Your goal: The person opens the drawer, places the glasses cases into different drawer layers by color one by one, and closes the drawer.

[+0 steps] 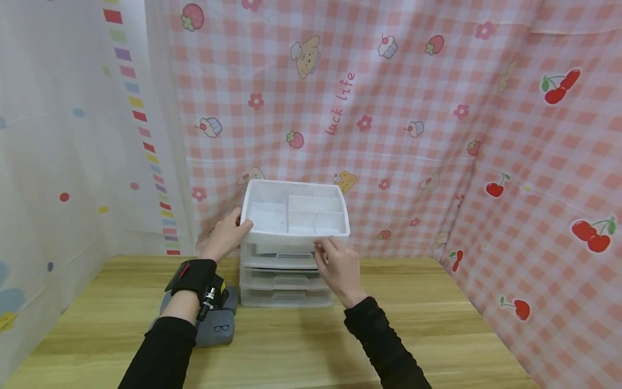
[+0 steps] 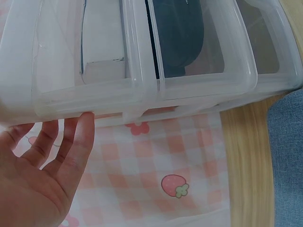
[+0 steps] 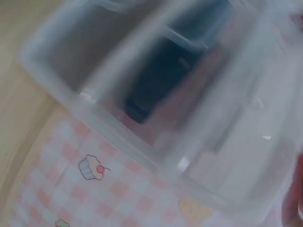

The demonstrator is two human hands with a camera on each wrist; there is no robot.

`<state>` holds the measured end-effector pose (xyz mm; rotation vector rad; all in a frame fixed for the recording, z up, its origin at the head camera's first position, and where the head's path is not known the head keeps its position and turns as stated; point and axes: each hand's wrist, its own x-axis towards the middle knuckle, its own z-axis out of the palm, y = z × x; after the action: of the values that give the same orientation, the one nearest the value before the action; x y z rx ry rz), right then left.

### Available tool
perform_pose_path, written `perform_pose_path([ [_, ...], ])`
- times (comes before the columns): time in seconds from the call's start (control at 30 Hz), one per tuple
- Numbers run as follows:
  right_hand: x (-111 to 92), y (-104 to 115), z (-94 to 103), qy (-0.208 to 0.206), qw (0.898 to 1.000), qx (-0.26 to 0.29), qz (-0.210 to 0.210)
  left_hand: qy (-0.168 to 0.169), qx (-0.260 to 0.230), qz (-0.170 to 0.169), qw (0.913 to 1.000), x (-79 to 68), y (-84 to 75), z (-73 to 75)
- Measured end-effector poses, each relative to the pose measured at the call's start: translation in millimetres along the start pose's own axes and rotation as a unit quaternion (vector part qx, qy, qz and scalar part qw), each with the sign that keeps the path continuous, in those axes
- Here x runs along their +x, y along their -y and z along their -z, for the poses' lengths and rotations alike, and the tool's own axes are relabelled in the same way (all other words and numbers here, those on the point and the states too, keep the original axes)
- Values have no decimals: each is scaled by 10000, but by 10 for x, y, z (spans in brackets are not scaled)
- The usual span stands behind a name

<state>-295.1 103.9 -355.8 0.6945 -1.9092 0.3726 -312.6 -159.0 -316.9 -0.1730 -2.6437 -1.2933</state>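
A white plastic drawer unit (image 1: 286, 278) stands upright, with a divided open tray (image 1: 295, 236) on top and three translucent drawers below. My left hand (image 1: 225, 233) holds the tray's left front corner, thumb over the rim and fingertips against the side. In the left wrist view, the left hand's fingers (image 2: 78, 142) touch the unit's side wall. At the tray's front edge, right of the middle, is my right hand (image 1: 337, 267), its fingers loosely bent; whether they touch the plastic is unclear. The right wrist view is blurred and shows little of that hand. A dark blue object (image 3: 163, 71) shows through a drawer.
Grey fabric cases (image 1: 214, 329), one with an eyeglasses mark, lie left of the unit, beneath my left wrist. The wooden table (image 1: 413, 324) ends at a checked pink cloth (image 1: 389, 162) behind and on the right. A white dotted cloth (image 1: 73, 162) hangs at the left.
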Motion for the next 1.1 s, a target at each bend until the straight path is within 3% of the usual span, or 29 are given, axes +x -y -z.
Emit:
perform_pose_path([
  [0.13, 222, -213, 65, -418, 9894, 609, -1254, 32, 3, 4, 10000, 15, -4, -20],
  [0.23, 307, -377, 66, -54, 9627, 1097, -2473, 61, -18, 10, 10000, 18, -13, -36],
  [0.3, 332, -468, 61, 442, 9301, 1525, -3312, 44, -22, 21, 10000, 18, -15, -48],
  [0.4, 341, -575, 34, 1203, 8643, 2245, -4337, 30, -10, 25, 10000, 22, -17, -62],
  [0.47, 352, -611, 23, 1452, 8255, 2718, -4729, 30, -25, 33, 10000, 33, -17, -75],
  [0.57, 370, -627, 13, 1613, 7859, 3259, -5002, 16, -68, 57, 10000, 51, -29, -91],
  [0.7, 372, -622, -7, 1614, 7576, 3663, -5156, -164, -69, 32, 9998, 49, -42, -119],
  [0.83, 353, -596, -73, 1577, 7334, 4063, -5217, -649, 42, -29, 9979, 0, -28, -163],
  [0.93, 338, -562, -134, 1511, 7294, 4242, -5149, -1189, 63, 9, 9929, -51, -11, -213],
  [1.1, 320, -522, -197, 1357, 7438, 4155, -5057, -1834, -579, 330, 9808, -241, -55, -356],
])
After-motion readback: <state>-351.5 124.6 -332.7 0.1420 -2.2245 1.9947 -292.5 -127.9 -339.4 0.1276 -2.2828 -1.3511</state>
